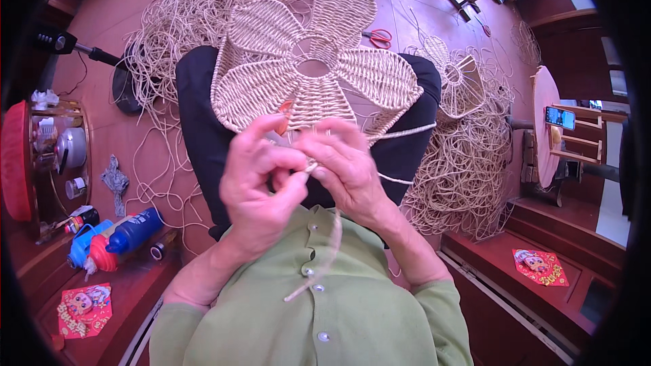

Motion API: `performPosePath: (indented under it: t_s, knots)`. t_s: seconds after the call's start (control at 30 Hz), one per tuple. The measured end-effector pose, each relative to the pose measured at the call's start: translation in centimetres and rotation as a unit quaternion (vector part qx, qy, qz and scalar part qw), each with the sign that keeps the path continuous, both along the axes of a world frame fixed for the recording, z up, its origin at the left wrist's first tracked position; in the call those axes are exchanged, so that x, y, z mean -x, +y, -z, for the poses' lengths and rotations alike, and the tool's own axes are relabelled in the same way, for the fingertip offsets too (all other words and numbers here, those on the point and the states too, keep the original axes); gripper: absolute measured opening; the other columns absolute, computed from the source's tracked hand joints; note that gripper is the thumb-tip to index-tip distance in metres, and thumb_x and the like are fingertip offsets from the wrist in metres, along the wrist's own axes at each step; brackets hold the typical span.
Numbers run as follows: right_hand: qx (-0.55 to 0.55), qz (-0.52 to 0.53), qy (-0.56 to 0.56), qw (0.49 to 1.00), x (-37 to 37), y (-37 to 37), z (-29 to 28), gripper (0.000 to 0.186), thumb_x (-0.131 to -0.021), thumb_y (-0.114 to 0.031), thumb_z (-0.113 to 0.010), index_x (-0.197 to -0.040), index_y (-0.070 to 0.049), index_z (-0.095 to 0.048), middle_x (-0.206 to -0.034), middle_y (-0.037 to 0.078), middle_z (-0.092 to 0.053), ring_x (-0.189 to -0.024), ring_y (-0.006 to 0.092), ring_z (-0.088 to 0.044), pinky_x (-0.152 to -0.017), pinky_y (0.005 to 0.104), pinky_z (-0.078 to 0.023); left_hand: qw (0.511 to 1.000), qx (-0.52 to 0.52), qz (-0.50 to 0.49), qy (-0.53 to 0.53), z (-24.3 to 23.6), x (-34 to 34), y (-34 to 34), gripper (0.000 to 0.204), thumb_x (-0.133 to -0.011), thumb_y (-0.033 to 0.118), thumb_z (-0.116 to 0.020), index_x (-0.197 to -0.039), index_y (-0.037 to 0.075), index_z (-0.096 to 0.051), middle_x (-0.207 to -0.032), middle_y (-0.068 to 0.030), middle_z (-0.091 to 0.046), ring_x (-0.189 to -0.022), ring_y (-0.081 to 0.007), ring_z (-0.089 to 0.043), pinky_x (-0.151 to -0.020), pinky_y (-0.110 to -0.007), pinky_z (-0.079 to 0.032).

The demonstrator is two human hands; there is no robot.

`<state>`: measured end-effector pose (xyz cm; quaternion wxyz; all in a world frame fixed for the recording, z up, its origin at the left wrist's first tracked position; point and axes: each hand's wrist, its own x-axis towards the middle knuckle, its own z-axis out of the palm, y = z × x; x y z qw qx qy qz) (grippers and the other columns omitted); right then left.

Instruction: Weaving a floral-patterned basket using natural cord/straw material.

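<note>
A flower-shaped woven cord piece (237,93) rests across my lap, its petals set round an open ring in the middle. Close to its front petal, my left hand (261,179) pinches a pale cord (334,237) between thumb and fingertips. My right hand (347,171) presses its fingers on the same cord, right beside the left fingertips. One end of that cord dangles over my green shirt. Something orange (286,108) shows at the edge of the front petal, just beyond my fingers; its kind is hidden.
Heaps of loose cord (178,30) cover the floor at left and right. Red-handled scissors (380,38) lie beyond the woven piece. A second, smaller woven flower (447,68) sits at the right. Bottles (135,230) stand at lower left, a phone (560,118) at far right.
</note>
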<state>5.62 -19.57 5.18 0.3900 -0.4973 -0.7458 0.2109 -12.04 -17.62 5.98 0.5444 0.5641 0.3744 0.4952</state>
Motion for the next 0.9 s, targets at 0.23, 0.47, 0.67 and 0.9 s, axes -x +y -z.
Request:
performPosePath:
  t_s: [0.23, 0.47, 0.67, 0.9]
  knots:
    - [0.091, 0.088, 0.015, 0.992, -2.3, 1.2, 1.6, 0.009, -0.085, -0.012, -0.075, -0.091, -0.006, -0.073, -0.081, 0.003, -0.06, -0.09, 0.0241, -0.056, -0.085, 0.0377, -0.044, 0.979, 0.2, -0.029, 0.011, 1.4, 4.1, 2.9, 0.068, -0.09, -0.006, -0.06, -0.151, 0.003, -0.032, -0.099, -0.0118, -0.072, -0.076, -0.0092, -0.066, -0.058, -0.021, -0.05]
    - [-0.028, 0.074, -0.192, 0.978, -0.6, 1.6, 2.6, 0.019, -0.08, -0.016, -0.076, -0.098, -0.013, -0.071, -0.082, 0.001, -0.057, -0.097, 0.0241, -0.055, -0.09, 0.0438, -0.039, 0.961, 0.219, 0.068, 0.156, 3.2, 2.2, 3.4, 0.073, -0.087, -0.008, -0.058, -0.153, 0.008, -0.034, -0.106, -0.0131, -0.072, -0.07, -0.0081, -0.067, -0.055, -0.02, -0.049]
    - [-0.05, 0.01, -0.206, 0.977, -0.3, 1.7, 3.9, 0.026, -0.072, -0.017, -0.071, -0.098, -0.013, -0.07, -0.085, 0.001, -0.056, -0.101, 0.0234, -0.056, -0.092, 0.0459, -0.039, 0.959, 0.212, 0.071, 0.175, 4.0, 1.9, 2.3, 0.072, -0.085, -0.009, -0.055, -0.152, 0.009, -0.036, -0.11, -0.0137, -0.071, -0.07, -0.0099, -0.069, -0.066, -0.022, -0.054]
    - [-0.04, 0.005, -0.243, 0.969, 0.6, 1.0, 4.7, 0.032, -0.077, -0.017, -0.063, -0.107, -0.009, -0.067, -0.093, 0.006, -0.057, -0.108, 0.0253, -0.055, -0.1, 0.0484, -0.037, 0.947, 0.271, 0.121, 0.12, 5.5, 0.2, 2.4, 0.073, -0.087, -0.01, -0.053, -0.154, 0.009, -0.031, -0.12, -0.0153, -0.069, -0.068, -0.0122, -0.069, -0.06, -0.024, -0.053]
